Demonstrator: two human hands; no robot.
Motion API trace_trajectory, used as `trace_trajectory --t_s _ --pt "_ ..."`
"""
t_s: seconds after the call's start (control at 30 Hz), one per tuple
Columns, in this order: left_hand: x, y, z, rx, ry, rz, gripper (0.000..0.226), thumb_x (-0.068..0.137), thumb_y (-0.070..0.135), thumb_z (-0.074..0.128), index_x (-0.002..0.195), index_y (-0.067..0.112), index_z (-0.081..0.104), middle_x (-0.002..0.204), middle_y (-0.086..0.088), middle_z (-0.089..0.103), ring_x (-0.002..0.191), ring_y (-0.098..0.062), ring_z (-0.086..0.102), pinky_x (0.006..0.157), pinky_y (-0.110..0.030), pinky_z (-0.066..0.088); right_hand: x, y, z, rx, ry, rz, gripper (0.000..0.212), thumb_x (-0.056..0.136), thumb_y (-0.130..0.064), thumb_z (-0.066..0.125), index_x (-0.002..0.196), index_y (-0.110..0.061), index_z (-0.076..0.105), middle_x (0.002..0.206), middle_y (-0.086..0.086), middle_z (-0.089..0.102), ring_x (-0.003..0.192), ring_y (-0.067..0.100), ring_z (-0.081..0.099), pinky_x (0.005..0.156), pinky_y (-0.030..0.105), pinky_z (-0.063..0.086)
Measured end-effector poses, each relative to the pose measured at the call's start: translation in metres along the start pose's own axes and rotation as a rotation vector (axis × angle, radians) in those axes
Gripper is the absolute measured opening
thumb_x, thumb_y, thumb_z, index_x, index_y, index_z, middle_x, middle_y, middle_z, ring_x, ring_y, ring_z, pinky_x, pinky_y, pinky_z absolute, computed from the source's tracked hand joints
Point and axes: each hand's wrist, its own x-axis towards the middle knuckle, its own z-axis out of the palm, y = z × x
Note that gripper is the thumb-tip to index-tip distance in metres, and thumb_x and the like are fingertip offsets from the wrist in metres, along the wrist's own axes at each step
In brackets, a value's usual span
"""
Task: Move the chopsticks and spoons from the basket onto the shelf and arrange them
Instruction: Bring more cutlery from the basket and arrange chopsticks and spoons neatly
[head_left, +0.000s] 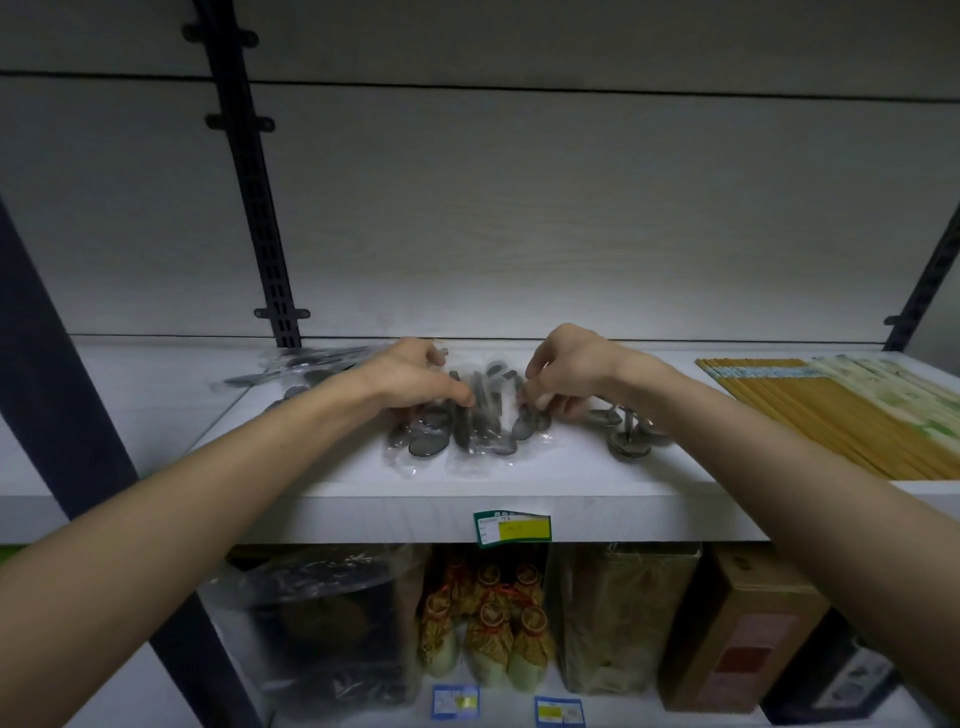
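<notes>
On the white shelf (363, 506), both the left hand (415, 379) and right hand (563, 371) pinch clear plastic packs of grey metal spoons (467, 426) with curled fingers; bundled yellow wooden chopsticks (810, 410) lie at three o'clock.

Both bare forearms reach up and forward, converging from the lower corners toward the middle of the shelf (519, 499). The left hand (415, 376) lies knuckles up over the shelf's middle, wrist slightly bent, its fingers curled down and the thumb stretched toward the right, its grip closed in a pinch on the clear plastic packet of spoons (467, 426). The right hand (566, 371) sits just beside it, a small gap between them, knuckles raised, fingers hooked downward and pinching the same packet's right side.
</notes>
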Motion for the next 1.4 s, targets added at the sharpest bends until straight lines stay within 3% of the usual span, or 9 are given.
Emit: trace_trajectory --t_s 0.13,0.27,0.4,0.53,0.73,0.87,0.97,1.1,1.4 --pt "-0.003 -0.011 -0.013 -0.109 -0.019 -0.007 0.056 0.082 0.020 0.081 0.131 0.013 0.054 0.104 -0.008 0.067 0.082 -0.016 0.061 0.071 -0.031 0.051 0.001 -0.005 -0.004 0.107 -0.071 0.026 0.018 0.089 -0.004 0.071 0.101 0.008 0.067 0.087 0.020 0.076 0.061 0.032 0.070 0.055 0.036 0.061" --pt "-0.002 -0.015 -0.018 -0.110 -0.019 0.009 0.053 0.088 0.011 0.072 0.136 0.011 0.050 0.111 -0.018 0.069 0.089 -0.032 0.071 0.070 -0.040 0.058 0.027 -0.012 -0.004 -0.073 0.147 -0.033 0.024 0.091 -0.027 0.069 0.088 -0.005 0.075 0.064 -0.001 0.074 0.048 0.013 0.066 0.048 0.021 0.046" --pt "0.000 -0.011 -0.018 -0.063 0.028 0.026 0.053 0.085 0.038 0.077 0.129 0.018 0.054 0.108 -0.007 0.067 0.085 -0.026 0.073 0.068 -0.038 0.060 0.056 -0.027 0.011 -0.040 0.146 0.008 0.036 0.087 -0.039 0.072 0.071 -0.007 0.069 0.051 -0.002 0.063 0.042 0.013 0.052 0.045 0.022 0.038" --pt "0.002 -0.014 -0.014 0.139 0.005 0.045 0.080 0.065 0.071 0.079 0.122 0.020 0.058 0.110 0.001 0.065 0.097 -0.020 0.065 0.086 -0.039 0.058 0.072 -0.032 0.018 -0.102 0.066 0.087 0.029 0.083 -0.030 0.078 0.067 -0.010 0.064 0.056 0.003 0.062 0.040 0.016 0.048 0.041 0.022 0.036" --pt "0.008 -0.022 -0.016 0.075 -0.041 0.065 0.076 0.059 0.061 0.088 0.119 0.022 0.061 0.106 0.002 0.066 0.099 -0.018 0.064 0.093 -0.041 0.055 0.079 -0.026 0.010 -0.009 -0.055 0.149 0.042 0.087 -0.019 0.074 0.055 -0.014 0.047 0.041 -0.001 0.042 0.038 0.014 0.032 0.042 0.020 0.023" --pt "0.011 -0.024 -0.015 0.047 -0.041 0.063 0.075 0.063 0.058 0.088 0.121 0.021 0.061 0.108 0.002 0.065 0.101 -0.019 0.064 0.096 -0.041 0.053 0.086 -0.021 0.010 0.205 0.094 0.067 0.027 0.085 -0.017 0.073 0.064 -0.012 0.057 0.053 0.003 0.049 0.034 0.012 0.037 0.038 0.018 0.027" --pt "0.013 -0.022 -0.012 0.021 -0.008 0.071 0.070 0.065 0.056 0.088 0.120 0.021 0.060 0.109 0.003 0.065 0.104 -0.018 0.063 0.098 -0.040 0.052 0.086 -0.019 0.004 0.383 0.273 -0.063 0.006 0.089 -0.018 0.072 0.089 -0.012 0.070 0.073 0.006 0.067 0.050 0.012 0.061 0.042 0.019 0.043" --pt "0.015 -0.019 -0.008 0.014 -0.014 0.071 0.067 0.065 0.055 0.088 0.117 0.024 0.059 0.107 0.001 0.067 0.103 -0.020 0.064 0.098 -0.040 0.052 0.075 -0.021 -0.014 0.588 0.415 -0.210 0.012 0.094 -0.008 0.064 0.103 -0.002 0.067 0.090 0.011 0.071 0.061 0.017 0.067 0.048 0.023 0.053" --pt "0.002 -0.019 -0.015 -0.034 -0.048 0.101 0.069 0.074 0.044 0.087 0.129 0.018 0.055 0.106 -0.002 0.066 0.098 -0.019 0.065 0.094 -0.038 0.052 0.068 -0.007 0.000 0.412 0.108 -0.022 0.015 0.093 -0.007 0.068 0.104 0.002 0.072 0.075 0.007 0.074 0.043 0.006 0.059 0.043 0.019 0.040"
